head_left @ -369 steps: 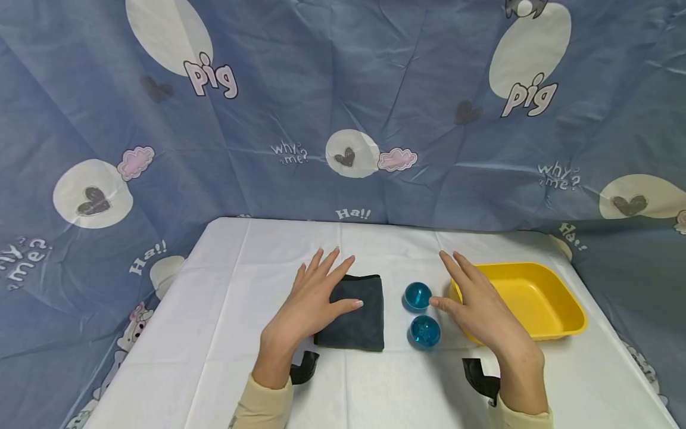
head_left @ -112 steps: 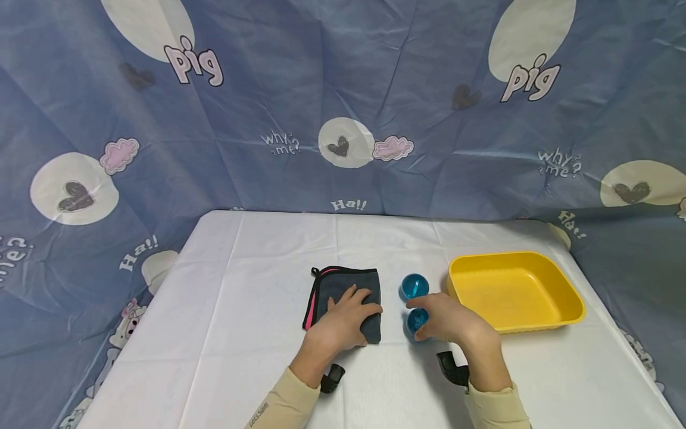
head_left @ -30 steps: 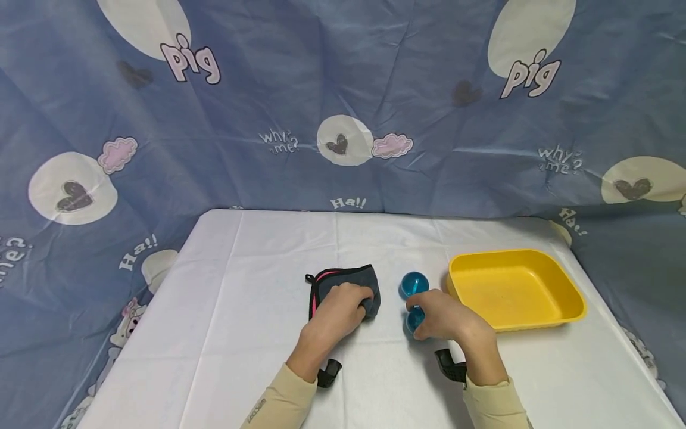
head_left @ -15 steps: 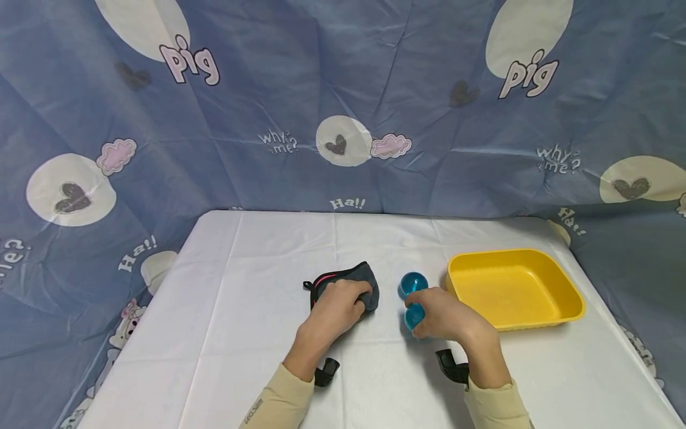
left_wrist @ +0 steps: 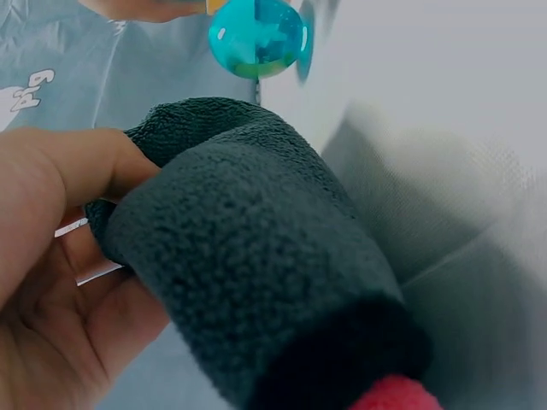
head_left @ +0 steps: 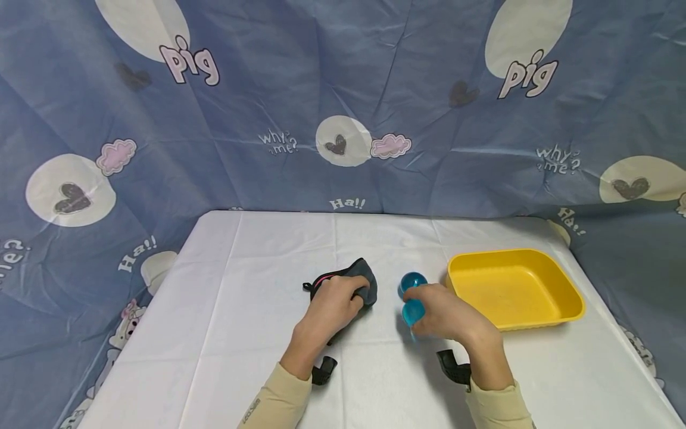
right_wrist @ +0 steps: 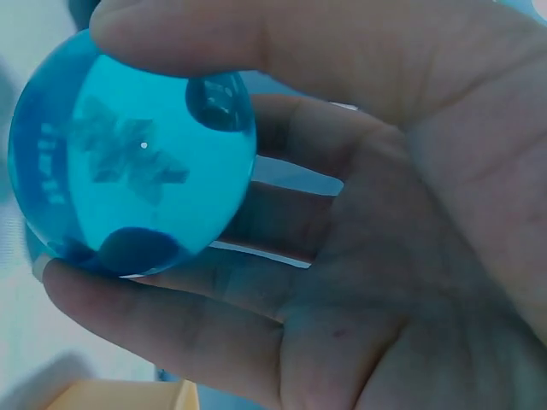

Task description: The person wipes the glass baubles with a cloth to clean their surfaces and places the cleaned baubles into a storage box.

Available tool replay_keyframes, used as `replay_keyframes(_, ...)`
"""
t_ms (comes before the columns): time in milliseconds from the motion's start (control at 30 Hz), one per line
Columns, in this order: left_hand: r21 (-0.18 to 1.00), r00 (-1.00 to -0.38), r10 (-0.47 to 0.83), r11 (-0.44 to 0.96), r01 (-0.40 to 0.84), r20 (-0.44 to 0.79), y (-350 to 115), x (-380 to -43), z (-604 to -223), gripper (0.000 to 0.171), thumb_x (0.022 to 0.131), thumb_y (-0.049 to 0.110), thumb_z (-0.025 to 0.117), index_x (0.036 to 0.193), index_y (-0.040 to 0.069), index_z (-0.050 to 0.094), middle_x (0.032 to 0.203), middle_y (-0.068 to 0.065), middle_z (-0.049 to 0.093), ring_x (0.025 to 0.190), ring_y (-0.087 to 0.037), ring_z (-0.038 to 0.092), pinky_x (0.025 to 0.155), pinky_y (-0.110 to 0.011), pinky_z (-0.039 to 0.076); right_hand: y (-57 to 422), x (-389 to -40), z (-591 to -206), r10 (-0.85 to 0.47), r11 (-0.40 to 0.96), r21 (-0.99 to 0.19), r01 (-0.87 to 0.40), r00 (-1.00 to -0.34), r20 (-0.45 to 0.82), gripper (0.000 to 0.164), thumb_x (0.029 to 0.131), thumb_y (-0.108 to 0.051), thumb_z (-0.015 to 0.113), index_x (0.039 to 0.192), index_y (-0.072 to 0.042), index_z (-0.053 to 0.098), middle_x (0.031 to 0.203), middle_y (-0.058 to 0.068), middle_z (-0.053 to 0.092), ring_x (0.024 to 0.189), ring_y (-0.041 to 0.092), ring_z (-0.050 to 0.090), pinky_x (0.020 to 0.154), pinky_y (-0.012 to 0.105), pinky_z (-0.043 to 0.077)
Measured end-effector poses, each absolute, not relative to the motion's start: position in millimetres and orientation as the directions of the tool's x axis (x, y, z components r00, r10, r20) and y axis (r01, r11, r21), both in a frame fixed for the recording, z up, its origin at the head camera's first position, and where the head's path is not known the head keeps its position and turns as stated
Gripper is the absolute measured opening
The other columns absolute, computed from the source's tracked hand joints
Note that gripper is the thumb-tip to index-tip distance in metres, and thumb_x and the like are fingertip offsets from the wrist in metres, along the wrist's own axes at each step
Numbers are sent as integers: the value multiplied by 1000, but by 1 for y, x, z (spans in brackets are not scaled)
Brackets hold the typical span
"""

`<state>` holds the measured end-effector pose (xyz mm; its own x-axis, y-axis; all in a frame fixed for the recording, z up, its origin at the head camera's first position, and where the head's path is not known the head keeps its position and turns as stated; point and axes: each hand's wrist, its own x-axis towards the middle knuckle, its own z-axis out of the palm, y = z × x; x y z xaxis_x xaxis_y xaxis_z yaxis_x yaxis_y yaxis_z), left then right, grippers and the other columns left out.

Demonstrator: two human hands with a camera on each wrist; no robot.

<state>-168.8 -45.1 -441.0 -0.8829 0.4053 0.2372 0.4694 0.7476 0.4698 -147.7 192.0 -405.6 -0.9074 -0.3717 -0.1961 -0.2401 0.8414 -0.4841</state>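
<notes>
My left hand [head_left: 329,304] grips a folded dark grey cloth [head_left: 366,292] with black edging, a hanging loop and a pink inner side. The left wrist view has the fuzzy cloth [left_wrist: 248,222] bunched up, its end bent over between my thumb and fingers. A see-through blue ball [head_left: 413,313] is pinched by my right hand [head_left: 450,313], just above the table. Up close in the right wrist view, thumb and fingertips hold the ball [right_wrist: 137,162], which has a flower-like shape inside. Right behind it sits a second blue ball [head_left: 412,282], partly covered by my fingers.
A yellow plastic basin [head_left: 514,292] stands on the right, beside my right hand. The table [head_left: 257,298] wears a white cloth with fold lines. A blue printed curtain [head_left: 268,89] hangs behind it and at both sides.
My left hand has curled its fingers and bunched up the cloth, lifting its near part. My right hand has raised the nearer blue ball slightly; the farther ball stays put.
</notes>
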Motion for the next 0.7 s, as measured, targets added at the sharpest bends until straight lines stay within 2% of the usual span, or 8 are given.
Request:
replay_keyframes(233, 475, -893, 377, 756, 451, 248, -49, -169, -439, 32, 88, 4, 59, 110, 22, 74, 102, 3, 75, 74, -10, 61, 66, -24, 48, 193, -148, -404, -381, 826, -503, -256, -910, -162, 54, 70, -10, 86, 121, -9, 68, 120, 3, 69, 99, 19, 61, 89, 42, 54)
replay_keyframes(467, 529, -909, 359, 741, 414, 210, -52, -168, -435, 32, 91, 5, 58, 114, 21, 73, 107, -1, 75, 79, -13, 64, 69, -26, 50, 192, -148, -403, -399, 809, -513, -288, -909, -119, 50, 70, -10, 86, 117, -10, 69, 117, 4, 71, 96, 20, 63, 86, 42, 56)
replay_keyframes(567, 545, -915, 352, 736, 401, 198, -53, -169, -433, 33, 91, 5, 57, 115, 21, 72, 108, -2, 75, 77, -13, 63, 65, -24, 49, 193, -148, -403, -412, 798, -519, -306, -906, -99, 48, 71, -11, 85, 117, -11, 69, 116, 3, 71, 95, 19, 63, 86, 42, 56)
replay_keyframes(700, 575, -924, 339, 726, 377, 178, -54, -170, -431, 35, 90, 5, 56, 116, 22, 72, 108, -3, 75, 66, -13, 57, 54, -21, 42, 194, -149, -403, -425, 784, -530, -323, -902, -79, 45, 73, -10, 84, 115, -14, 69, 114, 1, 71, 96, 18, 63, 87, 42, 55)
